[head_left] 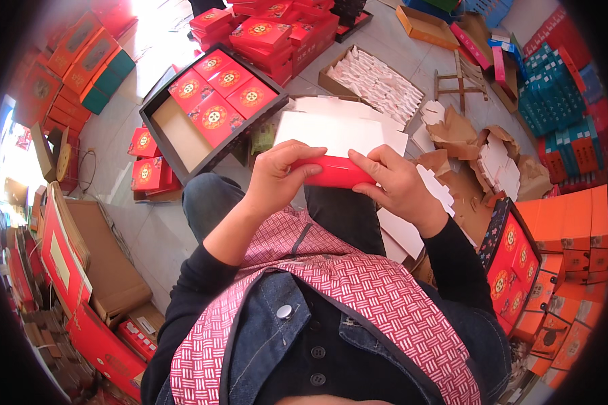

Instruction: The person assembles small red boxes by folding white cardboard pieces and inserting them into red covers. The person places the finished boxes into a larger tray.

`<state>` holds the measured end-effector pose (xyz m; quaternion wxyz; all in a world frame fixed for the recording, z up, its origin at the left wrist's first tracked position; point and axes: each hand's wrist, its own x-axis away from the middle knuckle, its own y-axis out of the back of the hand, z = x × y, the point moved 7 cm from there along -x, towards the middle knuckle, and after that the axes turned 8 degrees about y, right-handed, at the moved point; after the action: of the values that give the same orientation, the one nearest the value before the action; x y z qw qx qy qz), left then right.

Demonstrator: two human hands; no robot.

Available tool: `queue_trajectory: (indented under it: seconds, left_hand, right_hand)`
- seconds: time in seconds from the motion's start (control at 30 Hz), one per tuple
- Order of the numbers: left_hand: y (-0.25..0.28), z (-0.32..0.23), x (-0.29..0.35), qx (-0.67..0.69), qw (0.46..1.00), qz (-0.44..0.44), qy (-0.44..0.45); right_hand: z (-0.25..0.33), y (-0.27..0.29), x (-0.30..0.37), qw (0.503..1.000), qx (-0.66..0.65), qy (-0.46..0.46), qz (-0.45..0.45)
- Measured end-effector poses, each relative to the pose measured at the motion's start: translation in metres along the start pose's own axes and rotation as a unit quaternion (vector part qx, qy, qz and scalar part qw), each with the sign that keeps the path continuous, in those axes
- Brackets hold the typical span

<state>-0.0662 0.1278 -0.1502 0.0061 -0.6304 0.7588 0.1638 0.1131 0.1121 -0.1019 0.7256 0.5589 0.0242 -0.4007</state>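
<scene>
My left hand and my right hand grip opposite ends of a red card box blank over my lap. Its glossy red face bows toward me, curved between the two thumbs and fingers. Just beyond it lies a white card surface; whether that is the blank's own inside or another sheet, I cannot tell. Past my knees, a black-rimmed tray holds several red printed boxes, with a bare strip along its left side.
Behind the sheets is a carton of small wrapped pieces. Crumpled brown paper and white card pieces lie to the right, near a small wooden stool frame. Stacked orange boxes rise at the right; flattened cardboard leans at the left.
</scene>
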Motion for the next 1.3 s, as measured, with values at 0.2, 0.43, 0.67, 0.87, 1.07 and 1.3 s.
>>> queue_trajectory:
  seconds: [0.2,0.43,0.67,0.87,1.07,1.3]
  left_hand:
    - [-0.004,-0.016,0.000,0.018,0.995,0.068,-0.068]
    - [-0.012,-0.004,0.008,-0.049,0.997,0.049,0.021]
    - [-0.013,0.008,0.036,0.231,0.968,0.003,0.096]
    - [-0.026,0.008,0.053,0.278,0.937,0.210,-0.007]
    - [-0.019,0.016,0.051,0.306,0.932,0.172,0.092]
    - [-0.051,0.046,0.032,0.200,0.933,0.139,0.264]
  right_hand:
    - [-0.012,-0.001,0.008,0.998,-0.049,-0.045,0.018]
    - [-0.013,0.001,0.009,0.991,-0.105,-0.059,0.052]
    - [0.041,0.014,-0.001,0.982,-0.141,0.006,0.123]
    - [-0.094,0.044,0.004,0.983,-0.116,-0.133,-0.050]
    - [-0.256,-0.074,0.147,0.679,-0.320,-0.639,0.167]
    - [-0.169,-0.083,0.110,0.593,-0.598,-0.539,0.017]
